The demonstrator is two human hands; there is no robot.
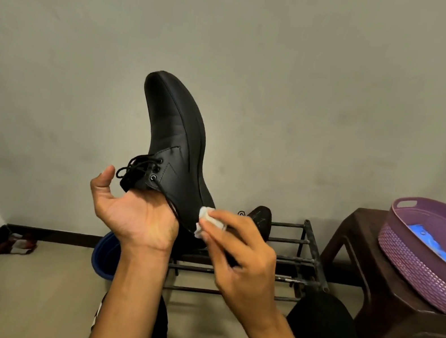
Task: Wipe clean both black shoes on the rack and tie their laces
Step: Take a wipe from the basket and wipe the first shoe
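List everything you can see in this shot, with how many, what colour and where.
Shoe: one, black, held up toe-high at centre, laces loose.
Second shoe: one, black, on the rack, partly hidden behind the right hand.
Wipe: one, white, pressed on the held shoe near its heel.
Rack: one, dark metal bars, against the wall.
Basket: one, purple, on the stool, a blue-white item inside.
Stool: one, dark brown, right.
Bucket: one, blue, behind the left wrist.
Left hand: supports the shoe from below.
Right hand: holds the wipe.
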